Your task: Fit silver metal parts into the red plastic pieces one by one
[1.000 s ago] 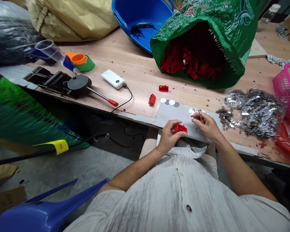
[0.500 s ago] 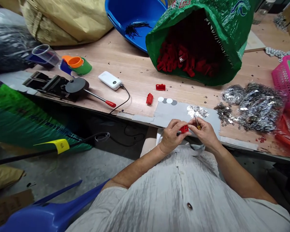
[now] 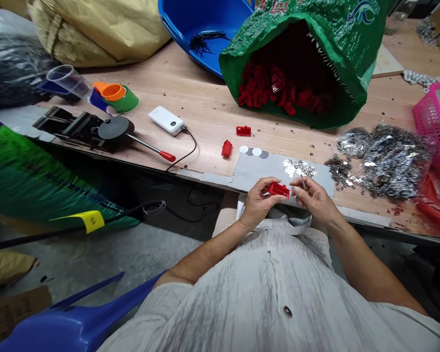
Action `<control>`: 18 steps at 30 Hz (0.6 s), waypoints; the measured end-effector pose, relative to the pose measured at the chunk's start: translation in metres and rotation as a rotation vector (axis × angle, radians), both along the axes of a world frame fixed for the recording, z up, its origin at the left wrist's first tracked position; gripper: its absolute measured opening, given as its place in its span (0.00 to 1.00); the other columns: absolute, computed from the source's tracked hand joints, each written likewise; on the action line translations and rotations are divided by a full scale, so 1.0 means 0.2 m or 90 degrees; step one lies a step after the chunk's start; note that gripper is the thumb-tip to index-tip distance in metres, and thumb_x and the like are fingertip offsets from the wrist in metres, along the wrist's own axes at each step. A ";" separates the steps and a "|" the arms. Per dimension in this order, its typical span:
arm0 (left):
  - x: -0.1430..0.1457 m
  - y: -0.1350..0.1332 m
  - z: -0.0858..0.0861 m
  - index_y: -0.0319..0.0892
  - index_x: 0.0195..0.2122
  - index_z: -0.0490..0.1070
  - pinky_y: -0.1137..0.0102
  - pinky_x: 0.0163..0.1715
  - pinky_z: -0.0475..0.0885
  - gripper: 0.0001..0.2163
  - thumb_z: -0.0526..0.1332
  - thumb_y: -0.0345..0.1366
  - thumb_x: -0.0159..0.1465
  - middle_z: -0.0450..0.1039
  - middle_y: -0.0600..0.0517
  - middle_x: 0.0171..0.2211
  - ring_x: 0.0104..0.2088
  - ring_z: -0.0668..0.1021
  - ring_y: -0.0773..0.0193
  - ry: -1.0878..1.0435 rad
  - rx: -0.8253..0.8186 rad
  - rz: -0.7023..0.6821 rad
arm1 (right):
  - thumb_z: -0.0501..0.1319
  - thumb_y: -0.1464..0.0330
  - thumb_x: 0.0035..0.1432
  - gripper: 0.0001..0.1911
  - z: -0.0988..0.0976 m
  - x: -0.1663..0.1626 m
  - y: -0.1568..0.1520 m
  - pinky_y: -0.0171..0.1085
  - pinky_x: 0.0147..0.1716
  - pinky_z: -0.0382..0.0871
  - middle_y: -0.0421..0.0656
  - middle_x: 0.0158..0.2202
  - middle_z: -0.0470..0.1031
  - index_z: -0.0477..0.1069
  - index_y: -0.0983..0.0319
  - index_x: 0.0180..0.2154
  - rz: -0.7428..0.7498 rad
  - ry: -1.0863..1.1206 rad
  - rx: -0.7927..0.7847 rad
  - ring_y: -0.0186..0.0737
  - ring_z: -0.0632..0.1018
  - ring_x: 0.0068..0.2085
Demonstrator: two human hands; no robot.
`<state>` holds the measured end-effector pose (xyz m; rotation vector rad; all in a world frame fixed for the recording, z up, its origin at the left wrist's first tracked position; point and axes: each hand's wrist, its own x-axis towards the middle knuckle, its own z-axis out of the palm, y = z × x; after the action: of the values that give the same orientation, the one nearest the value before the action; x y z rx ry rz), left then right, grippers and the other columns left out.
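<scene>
My left hand [image 3: 259, 204] grips a red plastic part [image 3: 278, 189] by its left end, between thumb and fingers. The part looks like a small hollow housing, its open side turned up. Just to the right, my right hand [image 3: 311, 198] is closed round a small slim tool [image 3: 303, 182] with a metal shaft pointing up and away; most of its handle is hidden by the fingers. The right fingertips are close to the red part's right end. Beyond both hands, small shiny metal pieces [image 3: 299, 168] lie heaped on a grey sheet [image 3: 256, 171].
Two more red parts [image 3: 243, 131] lie on the table, before a green sack [image 3: 297, 117] of red parts. Bagged metal pieces [image 3: 396, 161] and a pink basket [image 3: 430, 122] stand right. A lever press [image 3: 117, 128], white power bank [image 3: 165, 120] and blue basin [image 3: 190, 44] are left and behind.
The red part has turned and shows more of its length and hollow side. My right hand has drawn slightly right, away from it, with the tool's handle now more covered by fingers.
</scene>
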<state>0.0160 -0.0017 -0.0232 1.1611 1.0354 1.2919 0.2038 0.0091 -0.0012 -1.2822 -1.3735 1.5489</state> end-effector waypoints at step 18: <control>-0.11 0.18 -0.08 0.44 0.48 0.76 0.66 0.48 0.73 0.17 0.70 0.34 0.56 0.79 0.49 0.42 0.42 0.80 0.61 0.353 0.177 -0.201 | 0.59 0.65 0.63 0.10 -0.03 0.01 -0.01 0.46 0.41 0.71 0.44 0.41 0.81 0.78 0.54 0.43 0.081 -0.401 0.275 0.47 0.80 0.40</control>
<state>-0.0050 0.0351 -0.0387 1.8824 1.0209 0.8954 0.2066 0.0078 -0.0080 -1.4754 -2.0766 0.8577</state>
